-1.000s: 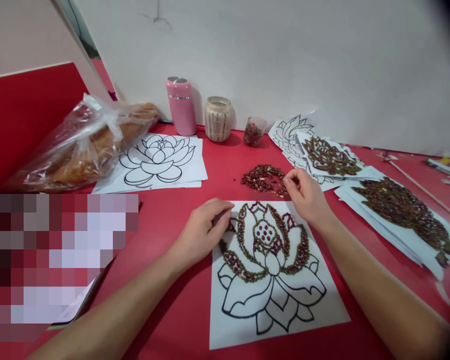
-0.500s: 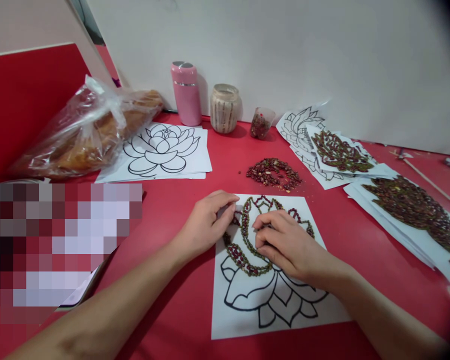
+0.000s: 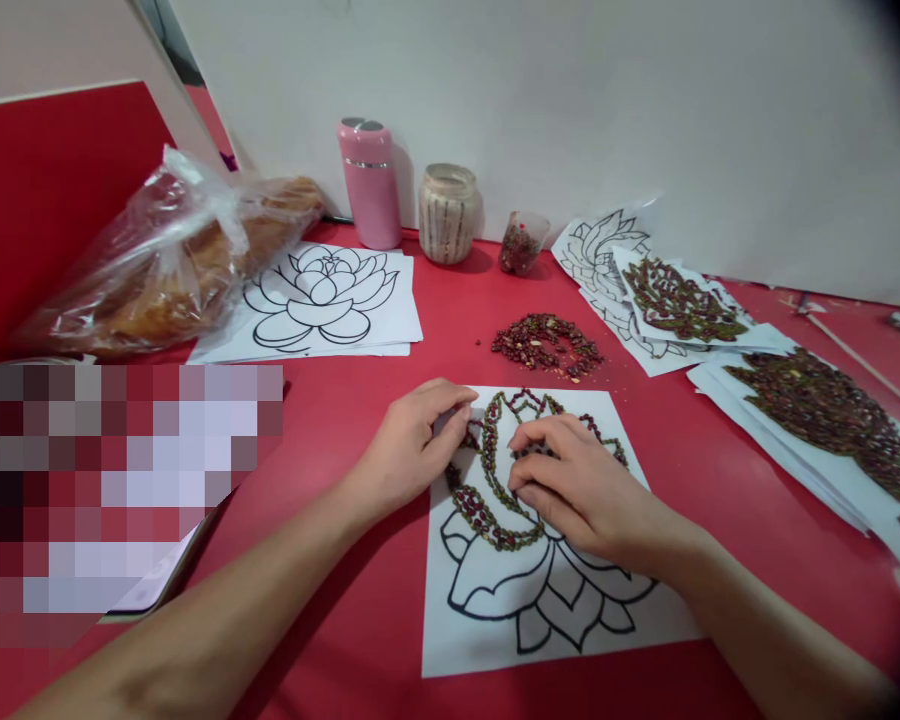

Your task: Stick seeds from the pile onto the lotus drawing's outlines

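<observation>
A white sheet with a black lotus outline (image 3: 495,630) lies on the table, its upper petals edged with rows of small dark red and green beans (image 3: 487,520). At the sheet's upper left edge rests my left hand (image 3: 420,435), thumb and forefinger close together at the tips; whatever may be between them is hidden. My right hand (image 3: 581,480) is over the middle of the flower, fingers curled and thumb drawn in against them. Anything in that pinch is too small to make out. Just beyond the sheet sits a loose pile of beans (image 3: 536,345).
At the back stand a pink flask (image 3: 371,190), a jar (image 3: 448,215) and a small clear cup of beans (image 3: 523,245). Lotus printouts (image 3: 330,330) and a plastic bag (image 3: 172,270) lie left. Bean-covered sheets (image 3: 802,440) are at right. A blurred-out device (image 3: 157,590) is at near left.
The fingers of my right hand have shifted slightly, with a wider gap showing beneath the forefinger. My left hand stays in place. The camera view has moved a little.
</observation>
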Demonstrator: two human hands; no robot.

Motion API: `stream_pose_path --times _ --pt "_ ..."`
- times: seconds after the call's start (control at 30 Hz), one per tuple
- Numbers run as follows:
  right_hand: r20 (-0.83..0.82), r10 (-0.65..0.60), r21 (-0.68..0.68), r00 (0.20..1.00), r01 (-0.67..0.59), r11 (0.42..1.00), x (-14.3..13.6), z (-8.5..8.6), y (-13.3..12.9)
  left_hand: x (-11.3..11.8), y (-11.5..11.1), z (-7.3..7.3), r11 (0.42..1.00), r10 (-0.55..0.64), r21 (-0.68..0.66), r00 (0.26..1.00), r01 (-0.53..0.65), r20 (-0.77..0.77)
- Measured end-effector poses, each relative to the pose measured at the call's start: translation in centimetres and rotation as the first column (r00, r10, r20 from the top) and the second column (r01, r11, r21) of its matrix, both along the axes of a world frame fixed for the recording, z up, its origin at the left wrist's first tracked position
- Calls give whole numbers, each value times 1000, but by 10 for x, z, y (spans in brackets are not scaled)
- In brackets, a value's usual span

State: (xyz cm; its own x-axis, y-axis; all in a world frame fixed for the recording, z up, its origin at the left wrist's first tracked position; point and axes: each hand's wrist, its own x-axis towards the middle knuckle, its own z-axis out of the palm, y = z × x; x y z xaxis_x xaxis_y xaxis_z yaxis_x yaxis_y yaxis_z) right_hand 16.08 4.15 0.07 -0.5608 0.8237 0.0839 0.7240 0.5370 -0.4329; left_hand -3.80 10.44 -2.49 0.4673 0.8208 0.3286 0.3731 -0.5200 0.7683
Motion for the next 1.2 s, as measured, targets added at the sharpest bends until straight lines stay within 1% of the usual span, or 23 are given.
stream_pose_path --times 0.13,0.23,0.47,0.73,0.93,1.2 --pt "-113 -93 -17 989 92 996 4 -1 1 0 0 -1 1000 0 -5 1000 0 2" --pt "-144 -121 -32 982 117 993 5 -3 2 0 0 -1 1000 0 -10 1000 0 1" --pt "-62 -16 -9 998 15 1000 0 -3 0 1 0 0 1000 4 5 1000 -4 2" --pt "34 35 25 999 -35 999 -1 -1 1 0 0 -1 1000 3 6 1000 -3 2" --pt "41 59 29 997 -60 998 -1 0 1 0 0 -2 1000 -1 6 1000 1 -1" --pt "29 58 -15 998 -58 998 0 2 2 0 1 -3 1000 -9 5 1000 9 0"
